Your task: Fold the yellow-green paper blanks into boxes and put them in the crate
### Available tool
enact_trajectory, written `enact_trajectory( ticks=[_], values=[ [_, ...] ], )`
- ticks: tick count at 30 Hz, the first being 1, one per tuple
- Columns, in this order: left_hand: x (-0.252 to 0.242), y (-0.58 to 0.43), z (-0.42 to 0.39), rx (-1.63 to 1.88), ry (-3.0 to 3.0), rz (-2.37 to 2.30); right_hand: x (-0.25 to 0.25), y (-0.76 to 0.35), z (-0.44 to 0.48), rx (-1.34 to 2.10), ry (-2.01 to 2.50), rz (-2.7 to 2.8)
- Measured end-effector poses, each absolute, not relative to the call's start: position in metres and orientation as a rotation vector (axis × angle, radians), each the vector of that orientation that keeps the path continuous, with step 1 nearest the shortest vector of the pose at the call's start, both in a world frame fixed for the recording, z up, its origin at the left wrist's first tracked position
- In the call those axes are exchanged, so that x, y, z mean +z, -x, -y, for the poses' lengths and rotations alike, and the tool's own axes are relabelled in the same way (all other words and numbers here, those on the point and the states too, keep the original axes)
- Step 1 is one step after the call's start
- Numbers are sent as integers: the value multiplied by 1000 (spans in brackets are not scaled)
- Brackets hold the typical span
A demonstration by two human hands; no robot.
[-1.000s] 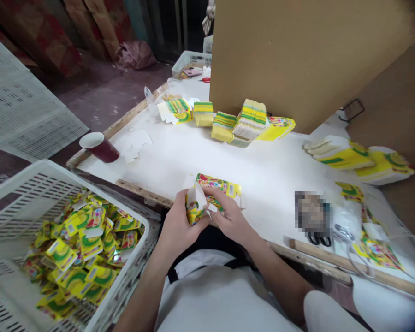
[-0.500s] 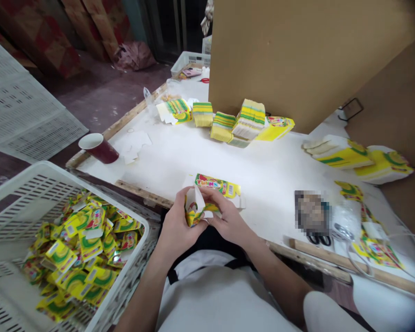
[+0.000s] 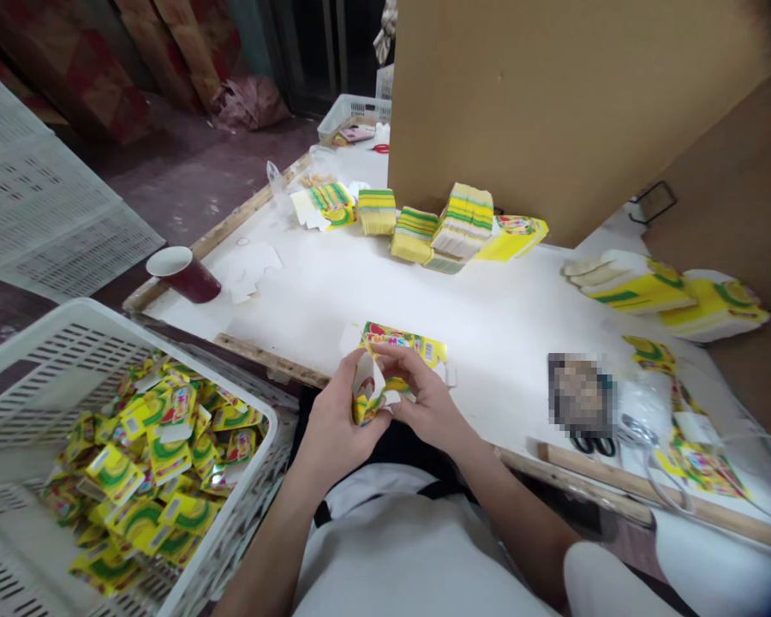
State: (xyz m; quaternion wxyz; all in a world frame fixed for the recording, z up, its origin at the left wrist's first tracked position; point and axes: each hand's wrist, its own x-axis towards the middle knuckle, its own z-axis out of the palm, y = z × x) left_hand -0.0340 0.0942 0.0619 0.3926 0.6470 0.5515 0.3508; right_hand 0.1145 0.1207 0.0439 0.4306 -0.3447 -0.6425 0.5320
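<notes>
Between both hands, at the table's near edge, is a small yellow printed carton with its white inside showing at an open end. My left hand is closed around the carton's left side. With fingers and thumb, my right hand grips its right side by a white flap; the fingers partly hide the carton. Just behind the hands, a flat printed carton lies on the white table.
On my left, a white plastic basket holds many filled-out small cartons. A maroon cup leans at the table's left edge. Stacks of flat cartons stand before a cardboard panel. Black-handled scissors lie at right.
My hands and the carton have shifted slightly to the right. The carton has turned a little, and its open end looks narrower. Things on the table and in the basket stay put.
</notes>
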Motion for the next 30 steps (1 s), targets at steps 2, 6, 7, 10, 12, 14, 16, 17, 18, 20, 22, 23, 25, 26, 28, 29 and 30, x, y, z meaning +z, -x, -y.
enact_trajectory(
  ticks=[2,6,7,10,12,14,16,17,18,20,22,23,25,26,28,29,30],
  values=[
    [63,32,-93,895,-1630,-1360,43,-116,-121,1303,879,1592],
    [61,29,-94,880,-1630,-1345,43,-117,-121,1298,855,1598],
    [59,29,-95,864,-1652,-1375,43,-117,-120,1296,850,1601],
    [55,29,-97,831,-1713,-1461,44,-115,-120,1282,853,1617],
    [53,29,-96,837,-1716,-1469,45,-114,-120,1277,842,1612],
    [54,28,-95,855,-1692,-1462,45,-114,-120,1275,825,1588],
    [54,27,-93,875,-1668,-1457,44,-115,-120,1279,825,1559],
    [55,26,-92,889,-1663,-1451,44,-115,-120,1290,836,1552],
    [54,26,-92,904,-1664,-1447,44,-115,-119,1302,852,1554],
    [53,25,-91,929,-1686,-1448,43,-113,-118,1314,884,1570],
    [51,25,-92,940,-1712,-1467,42,-111,-117,1317,909,1581],
    [50,25,-92,943,-1720,-1478,41,-110,-117,1323,916,1581],
    [49,25,-92,953,-1728,-1487,39,-108,-116,1337,914,1567],
    [49,25,-92,958,-1726,-1484,38,-108,-116,1341,907,1559],
    [50,25,-93,965,-1720,-1467,36,-108,-115,1345,905,1537],
    [50,25,-93,967,-1718,-1457,35,-109,-115,1346,912,1527],
    [51,24,-93,971,-1716,-1451,35,-110,-114,1352,929,1524]
  ],
)
